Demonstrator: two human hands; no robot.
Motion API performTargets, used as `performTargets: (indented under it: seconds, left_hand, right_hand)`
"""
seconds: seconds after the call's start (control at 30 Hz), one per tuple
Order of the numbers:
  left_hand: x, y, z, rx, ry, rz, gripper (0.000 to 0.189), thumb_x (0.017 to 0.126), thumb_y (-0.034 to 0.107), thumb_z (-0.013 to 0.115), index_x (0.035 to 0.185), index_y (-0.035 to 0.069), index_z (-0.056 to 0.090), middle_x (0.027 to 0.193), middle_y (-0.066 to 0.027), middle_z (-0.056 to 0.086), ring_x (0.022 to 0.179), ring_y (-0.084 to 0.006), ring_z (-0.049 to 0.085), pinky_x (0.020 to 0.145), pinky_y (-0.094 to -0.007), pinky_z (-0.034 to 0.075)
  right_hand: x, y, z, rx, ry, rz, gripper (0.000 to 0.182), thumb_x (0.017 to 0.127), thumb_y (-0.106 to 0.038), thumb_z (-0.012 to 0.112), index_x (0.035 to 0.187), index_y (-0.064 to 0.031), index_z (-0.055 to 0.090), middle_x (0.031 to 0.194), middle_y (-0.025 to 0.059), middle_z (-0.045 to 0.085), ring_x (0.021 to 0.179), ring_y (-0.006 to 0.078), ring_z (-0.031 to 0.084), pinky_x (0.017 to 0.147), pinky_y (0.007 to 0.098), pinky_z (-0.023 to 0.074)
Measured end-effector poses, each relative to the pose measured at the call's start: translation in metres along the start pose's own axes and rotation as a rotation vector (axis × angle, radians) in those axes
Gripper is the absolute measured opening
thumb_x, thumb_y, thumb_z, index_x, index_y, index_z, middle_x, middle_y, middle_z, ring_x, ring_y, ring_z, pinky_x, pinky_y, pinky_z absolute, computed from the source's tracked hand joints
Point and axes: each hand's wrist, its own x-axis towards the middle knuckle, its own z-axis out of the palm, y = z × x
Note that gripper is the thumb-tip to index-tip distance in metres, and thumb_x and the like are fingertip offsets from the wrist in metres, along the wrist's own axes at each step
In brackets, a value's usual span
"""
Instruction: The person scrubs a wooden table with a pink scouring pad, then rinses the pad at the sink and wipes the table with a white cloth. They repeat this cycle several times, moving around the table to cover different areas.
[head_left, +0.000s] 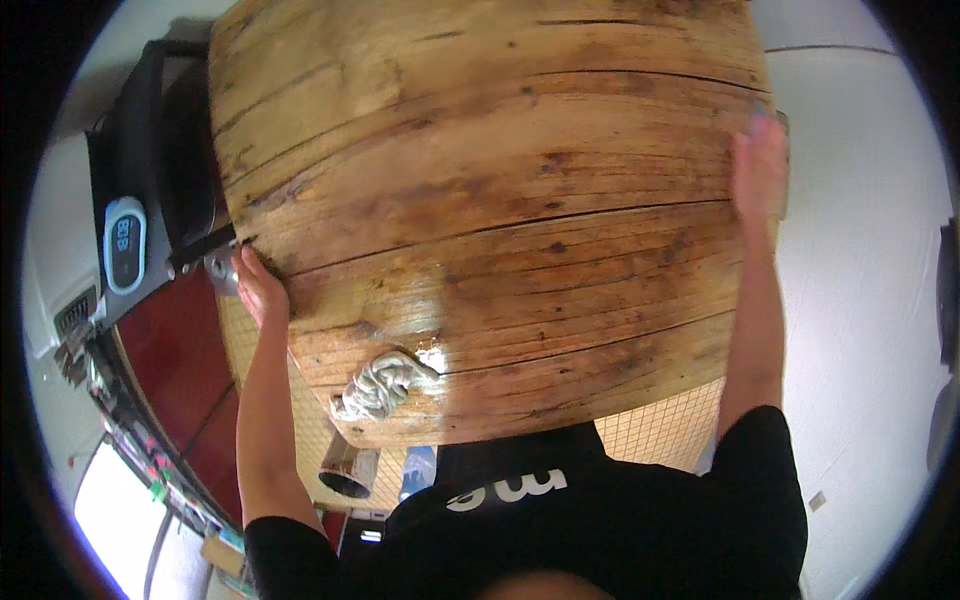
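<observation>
A wooden plank tabletop (510, 225) with dark knots and long cracks spans the middle of the view. My left hand (262, 289) is at its left edge, fingers pointing away from me; whether they curl round the edge is hidden. At the far right edge, my right hand (760, 169) touches the wood, blurred, with a bluish spot near its fingertips that I cannot make out. A twisted, wet-looking grey-white cloth (382, 386) lies on the near left part of the top, beside a shiny patch of glare. Neither hand touches the cloth.
Left of the tabletop are a black appliance or frame (154, 150) and a blue-rimmed device with a lit display (125, 246). Below its near edge stand a brown cylindrical bin (350, 469) and a blue-and-clear object (418, 471) on a tiled floor (652, 424). A white wall (855, 225) is at right.
</observation>
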Motion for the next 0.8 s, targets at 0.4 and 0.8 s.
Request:
performTargets:
  seconds: [0.4,0.8]
  left_hand:
    - [-0.005,0.008,-0.001,-0.042,-0.041,-0.033,0.049,0.094,0.047,0.026,0.122,0.011,0.045,0.107,-0.0230,0.058,0.101,-0.0444,0.051,0.085,-0.0487,0.038]
    - [-0.001,0.010,0.004,-0.063,-0.063,-0.032,0.049,0.093,0.049,0.026,0.120,0.014,0.047,0.105,-0.0213,0.060,0.099,-0.0431,0.053,0.084,-0.0484,0.040]
  right_hand:
    - [-0.111,-0.221,0.011,0.010,-0.081,-0.442,0.067,0.074,-0.037,0.063,0.127,-0.0037,0.040,0.136,0.0181,0.033,0.128,0.0345,0.028,0.105,0.0465,0.0247]
    - [-0.182,-0.391,0.040,0.326,0.020,-0.980,0.065,0.077,-0.043,0.058,0.129,-0.0082,0.043,0.139,0.0077,0.035,0.132,0.0210,0.026,0.107,0.0425,0.0190]
